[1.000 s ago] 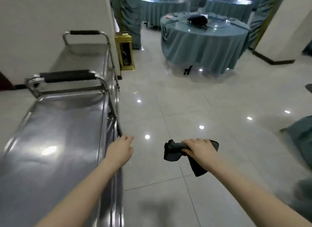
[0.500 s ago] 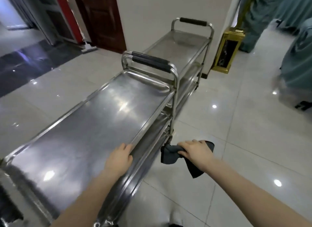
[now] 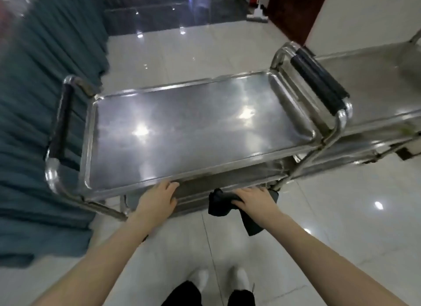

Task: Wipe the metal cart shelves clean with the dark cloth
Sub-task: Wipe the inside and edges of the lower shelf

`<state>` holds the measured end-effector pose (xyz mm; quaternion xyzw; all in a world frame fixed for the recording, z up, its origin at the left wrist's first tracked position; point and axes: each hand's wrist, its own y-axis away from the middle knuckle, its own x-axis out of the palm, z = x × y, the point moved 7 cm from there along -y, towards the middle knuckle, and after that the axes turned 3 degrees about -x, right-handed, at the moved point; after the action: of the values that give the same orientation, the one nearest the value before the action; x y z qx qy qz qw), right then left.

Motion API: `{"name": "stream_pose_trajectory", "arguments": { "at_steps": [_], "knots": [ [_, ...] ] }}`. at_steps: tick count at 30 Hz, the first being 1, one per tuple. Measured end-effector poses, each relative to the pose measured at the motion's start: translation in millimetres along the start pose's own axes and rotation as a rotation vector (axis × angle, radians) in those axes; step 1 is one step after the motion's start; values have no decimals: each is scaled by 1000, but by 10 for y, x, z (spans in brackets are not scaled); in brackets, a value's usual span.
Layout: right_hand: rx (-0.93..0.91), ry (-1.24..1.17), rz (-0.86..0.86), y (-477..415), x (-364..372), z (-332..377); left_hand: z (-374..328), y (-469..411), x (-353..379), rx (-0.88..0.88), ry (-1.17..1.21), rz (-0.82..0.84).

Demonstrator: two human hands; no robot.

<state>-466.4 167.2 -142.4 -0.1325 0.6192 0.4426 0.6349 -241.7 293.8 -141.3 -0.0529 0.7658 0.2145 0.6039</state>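
- Left hand [image 3: 157, 200]: clamped on the near rim of the top shelf [image 3: 193, 128] of the metal cart [image 3: 54, 176], fingers over the edge, thumb beneath.
- Right hand [image 3: 252, 197]: apart from the left, closed round the dark cloth [image 3: 219, 203]. Cloth bunched, one tail hanging toward the floor, just in front of the lower shelf [image 3: 218, 182].
- Risk, probable: cart sliding off under wiping pressure on glossy tile floor [image 3: 341, 214]. Wheels not in view, left-hand hold the only visible brace.
- Risk: hanging tail catching on a frame post or picking up floor dirt.
- Risk: knuckles knocking the underside of the top shelf, given the narrow gap above the lower one.
- Risk: push to the right driving the padded handle [image 3: 319, 78] into the second cart [image 3: 369, 82] just beside it.
- Surface: bare steel, raised rim, strong light glare. Streaks hard to judge.
- Room: teal drape [image 3: 41, 101] close at left, dark red door [image 3: 293, 12] far right, darker flooring beyond.
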Motion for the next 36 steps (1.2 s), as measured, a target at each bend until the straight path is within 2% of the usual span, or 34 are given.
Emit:
{"name": "stream_pose_trajectory", "arguments": {
  "at_steps": [5, 8, 10, 14, 18, 23, 26, 28, 31, 36],
  "knots": [
    [-170, 25, 67, -338, 391, -16, 211, 424, 494, -228, 74, 36],
    [-207, 31, 26, -546, 639, -89, 246, 460, 879, -300, 85, 15],
    [-232, 47, -11, -765, 811, -132, 270, 374, 1212, -324, 75, 19],
    [-278, -8, -141, -1404, 1169, -218, 443, -50, 1976, -256, 53, -14],
    [-443, 33, -362, -1978, 1595, -129, 696, -549, 2489, -141, 66, -284],
    [-595, 171, -263, -2377, 2613, 55, 1095, -845, 3109, -57, 45, -609],
    [-707, 153, -457, -2320, 2846, 75, 1213, -852, 3320, 11, 3, -796],
    [-684, 77, -531, -2307, 2858, 3, 1249, -836, 3335, 34, -28, -860],
    [-602, 37, -511, -2304, 2881, -15, 1328, -742, 3277, -27, 13, -872],
    [-525, 8, -371, -2372, 2858, -65, 1449, -683, 3263, -75, -5, -691]
  ]
}}
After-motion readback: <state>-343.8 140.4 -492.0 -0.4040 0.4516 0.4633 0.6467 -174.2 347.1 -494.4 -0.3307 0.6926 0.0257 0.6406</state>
